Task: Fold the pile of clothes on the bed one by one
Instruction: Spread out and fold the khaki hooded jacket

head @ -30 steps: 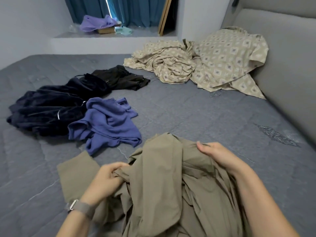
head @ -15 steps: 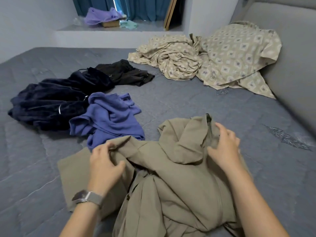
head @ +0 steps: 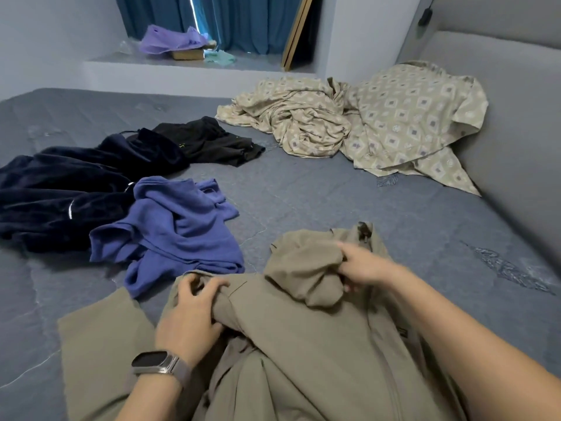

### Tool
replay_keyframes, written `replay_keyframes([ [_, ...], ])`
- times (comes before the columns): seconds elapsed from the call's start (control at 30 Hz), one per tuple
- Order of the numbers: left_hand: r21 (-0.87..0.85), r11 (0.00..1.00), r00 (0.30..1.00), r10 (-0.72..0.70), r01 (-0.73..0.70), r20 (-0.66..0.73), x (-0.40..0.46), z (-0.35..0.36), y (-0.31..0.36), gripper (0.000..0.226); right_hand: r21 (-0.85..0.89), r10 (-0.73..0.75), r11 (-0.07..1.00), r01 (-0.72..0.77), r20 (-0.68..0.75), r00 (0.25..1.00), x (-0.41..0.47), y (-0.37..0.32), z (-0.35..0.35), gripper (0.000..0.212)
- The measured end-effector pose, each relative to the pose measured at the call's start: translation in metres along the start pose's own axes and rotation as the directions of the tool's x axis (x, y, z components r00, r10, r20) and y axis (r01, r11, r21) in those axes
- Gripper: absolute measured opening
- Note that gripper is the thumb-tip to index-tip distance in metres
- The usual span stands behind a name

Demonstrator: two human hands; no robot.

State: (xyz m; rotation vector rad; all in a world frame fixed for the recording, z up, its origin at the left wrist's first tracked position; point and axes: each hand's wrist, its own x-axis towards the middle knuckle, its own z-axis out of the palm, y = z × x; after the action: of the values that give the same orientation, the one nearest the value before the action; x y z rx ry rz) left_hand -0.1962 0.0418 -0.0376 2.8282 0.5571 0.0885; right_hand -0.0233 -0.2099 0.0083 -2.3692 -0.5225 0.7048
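Grey quilted bed [head: 334,202] w/ clothes pile; left hand [head: 189,317] and right hand [head: 362,265] both grip bunched khaki jacket [head: 303,344]. Small chest label unreadable.

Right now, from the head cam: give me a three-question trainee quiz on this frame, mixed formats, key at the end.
1. True or false: both hands grip the olive jacket.
2. Which garment lies nearest the left hand? A) black garment B) blue sweater C) patterned sheet
3. Fill in: the right hand holds the jacket's ____.

Key: 1 true; 2 B; 3 hood.
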Motion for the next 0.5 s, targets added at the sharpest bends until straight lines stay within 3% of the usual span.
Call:
replay_keyframes([
  [0.03, -0.003, 1.0, 1.0, -0.003, 0.003, 0.012, 0.009, 0.001, -0.001, 0.045, 0.248, 0.038, 0.968, -0.026, -0.045, 0.998, 0.011, -0.013, -0.015, 0.042],
  [0.1, -0.284, 0.957, 0.993, -0.086, 0.061, -0.075, 0.027, 0.003, -0.007, 0.019, 0.535, 0.095, 0.843, 0.061, -0.259, 0.961, 0.037, -0.04, -0.052, 0.039],
  [0.13, -0.453, 0.882, 0.964, -0.219, 0.129, -0.152, 0.035, -0.001, -0.013, 0.016, 0.607, 0.107, 0.781, 0.149, -0.365, 0.925, 0.053, -0.053, -0.073, 0.038],
  [0.2, -0.663, 0.724, 0.826, -0.482, 0.189, -0.291, 0.046, -0.015, -0.024, 0.016, 0.683, 0.081, 0.646, 0.341, -0.505, 0.859, 0.08, -0.078, -0.107, 0.04],
  [0.23, -0.703, 0.688, 0.769, -0.544, 0.179, -0.336, 0.05, -0.022, -0.031, 0.02, 0.674, 0.053, 0.621, 0.399, -0.545, 0.837, 0.095, -0.083, -0.119, 0.043],
  [0.27, -0.729, 0.666, 0.749, -0.562, 0.158, -0.352, 0.054, -0.026, -0.036, 0.026, 0.625, 0.014, 0.671, 0.399, -0.549, 0.836, 0.105, -0.083, -0.122, 0.049],
  [0.33, -0.719, 0.686, 0.831, -0.462, 0.113, -0.311, 0.06, -0.028, -0.038, 0.038, 0.479, -0.026, 0.843, 0.245, -0.419, 0.908, 0.117, -0.072, -0.109, 0.068],
  [0.4, -0.596, 0.796, 0.95, -0.257, 0.105, -0.176, 0.059, -0.025, -0.03, 0.047, 0.247, -0.059, 0.961, 0.128, -0.269, 0.961, 0.113, -0.056, -0.08, 0.089],
  [0.43, -0.528, 0.842, 0.978, -0.186, 0.113, -0.089, 0.056, -0.022, -0.023, 0.05, 0.112, -0.082, 0.987, 0.111, -0.236, 0.968, 0.109, -0.046, -0.063, 0.094],
  [0.5, -0.462, 0.871, 0.976, -0.212, 0.167, -0.047, 0.045, -0.019, -0.007, 0.051, 0.014, -0.052, 0.998, 0.059, -0.311, 0.949, 0.089, -0.022, -0.03, 0.082],
])
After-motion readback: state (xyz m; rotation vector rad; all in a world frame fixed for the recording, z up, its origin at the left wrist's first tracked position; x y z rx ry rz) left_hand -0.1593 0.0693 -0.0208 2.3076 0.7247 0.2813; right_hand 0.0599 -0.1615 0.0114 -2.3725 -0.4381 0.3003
